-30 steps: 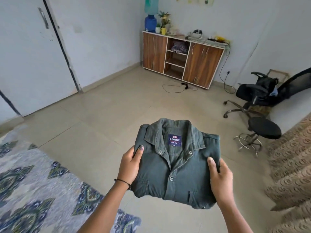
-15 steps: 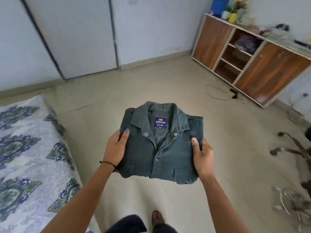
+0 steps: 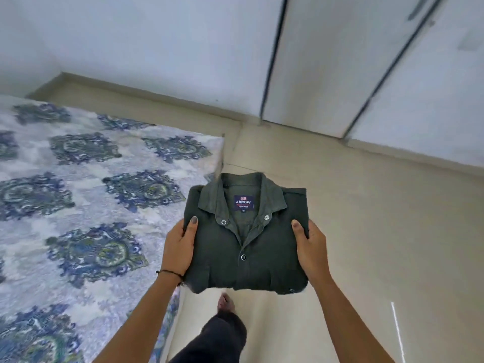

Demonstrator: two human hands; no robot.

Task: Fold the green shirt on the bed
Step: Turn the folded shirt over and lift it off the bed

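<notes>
The dark green shirt (image 3: 246,247) is folded into a neat rectangle, collar and blue label facing up, and is held in the air over the floor just right of the bed's edge. My left hand (image 3: 180,247) grips its left side, thumb on top and fingers underneath. On the opposite side my right hand (image 3: 310,244) grips it the same way. The bed (image 3: 78,205), covered in a white sheet with blue-green medallions, fills the left half of the view.
Beige tiled floor (image 3: 366,231) spreads to the right of the bed. White wardrobe doors (image 3: 340,74) and a white wall stand ahead. My dark trouser leg and foot (image 3: 225,305) show below the shirt, close to the bed's side.
The view has swung left: the wooden cabinet and chairs have left the frame and the bed now fills the left side. Both hands keep the same grip on the folded shirt.
</notes>
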